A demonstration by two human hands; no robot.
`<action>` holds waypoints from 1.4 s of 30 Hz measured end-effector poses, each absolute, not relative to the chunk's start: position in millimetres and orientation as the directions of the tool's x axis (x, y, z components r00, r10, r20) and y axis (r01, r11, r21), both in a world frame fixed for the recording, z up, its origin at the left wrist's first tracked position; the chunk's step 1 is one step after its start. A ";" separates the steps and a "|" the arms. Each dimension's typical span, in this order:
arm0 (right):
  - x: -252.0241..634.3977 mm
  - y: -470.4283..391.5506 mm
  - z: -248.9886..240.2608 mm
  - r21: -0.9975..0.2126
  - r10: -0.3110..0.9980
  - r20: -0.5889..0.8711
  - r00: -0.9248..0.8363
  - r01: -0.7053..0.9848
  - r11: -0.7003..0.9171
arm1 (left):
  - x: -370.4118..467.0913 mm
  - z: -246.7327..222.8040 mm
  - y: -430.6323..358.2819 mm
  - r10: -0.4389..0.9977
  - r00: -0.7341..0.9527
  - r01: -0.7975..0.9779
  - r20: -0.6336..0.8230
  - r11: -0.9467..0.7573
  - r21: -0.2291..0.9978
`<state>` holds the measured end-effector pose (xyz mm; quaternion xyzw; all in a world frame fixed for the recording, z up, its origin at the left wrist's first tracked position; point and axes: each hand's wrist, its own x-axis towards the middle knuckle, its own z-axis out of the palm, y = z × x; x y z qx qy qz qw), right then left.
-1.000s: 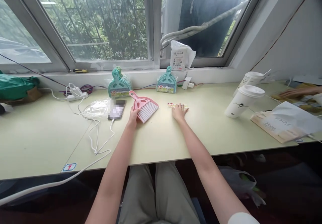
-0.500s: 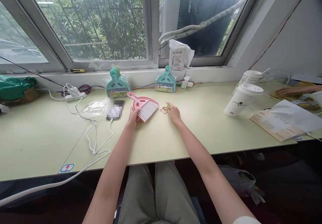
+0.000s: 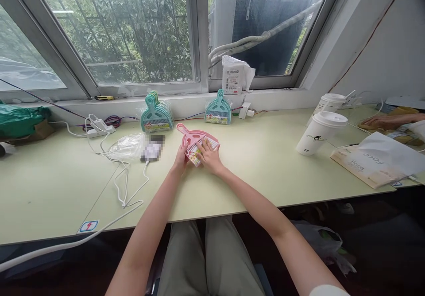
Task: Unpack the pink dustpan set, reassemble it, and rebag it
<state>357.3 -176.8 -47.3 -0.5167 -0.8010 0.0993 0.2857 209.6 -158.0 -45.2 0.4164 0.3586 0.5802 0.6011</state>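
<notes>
The pink dustpan [image 3: 195, 142] is lying flat on the pale green surface [image 3: 249, 172], in the middle, just in front of the person. The left hand [image 3: 181, 159] is pinching its near left edge and holding it down. The right hand [image 3: 208, 154] is lying spread out and flat on top of a small colourful sticker [image 3: 195, 155], which is sitting across the wide mouth of the dustpan.

The sticker could be going on crooked or with a wrinkle if the flat hand is sliding sideways while pressing. The dustpan is light, so it could be slipping away under the push if the left hand is letting go. A white cable [image 3: 128, 185] and a clear plastic bag [image 3: 125, 144] are lying near the left hand, and an elbow could be dragging them.

The dustpan's long line is running from its handle to its wide mouth. The handle is pointing away and to the left, toward the window [image 3: 109, 30]. The mouth is facing near and to the right.
</notes>
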 end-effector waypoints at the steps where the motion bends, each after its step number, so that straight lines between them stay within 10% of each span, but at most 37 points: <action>1: 356.0 -177.3 -48.9 -0.422 0.900 0.312 -0.305 0.804 0.419 | 209.5 -44.6 -158.8 0.995 0.074 -0.404 0.063 -0.028 0.914; 11: 363.1 -174.5 -47.7 -0.376 0.969 0.174 -0.174 0.898 0.229 | 208.4 -49.0 -157.7 0.998 0.054 -0.328 -0.009 0.026 0.944; 16: 364.5 -171.7 -48.2 -0.552 0.961 0.254 -0.107 0.800 0.235 | 207.4 -46.1 -159.6 0.994 0.092 -0.347 0.052 -0.018 0.938; 22: 368.6 -166.0 -54.7 -0.983 0.961 0.169 0.219 0.103 0.150 | 208.4 -37.7 -163.5 0.995 0.063 -0.349 0.079 -0.052 0.936; 26: 370.0 -159.9 -60.6 -0.926 0.996 -0.059 -0.060 -0.371 -0.077 | 209.6 -34.5 -166.7 0.986 0.122 -0.329 0.113 -0.068 0.942; 31: 377.9 -153.9 -57.8 -0.864 0.996 -0.066 -0.064 -0.496 -0.089 | 208.6 -31.2 -170.8 0.963 0.216 -0.248 0.160 -0.104 0.963; 34: 385.4 -152.2 -55.6 -0.858 0.998 -0.040 -0.044 -0.510 -0.057 | 195.3 -29.2 -162.2 0.985 0.143 -0.120 0.098 -0.081 0.989; 37: 390.7 -149.8 -56.6 -0.860 0.999 -0.037 -0.012 -0.508 -0.038 | 162.7 -23.6 -143.0 0.940 -0.297 0.154 0.165 -0.124 0.980; 42: 394.6 -141.5 -61.8 -0.867 0.996 -0.065 0.064 -0.498 -0.025 | 77.8 -8.5 -114.6 0.699 -0.556 0.757 0.450 0.202 0.621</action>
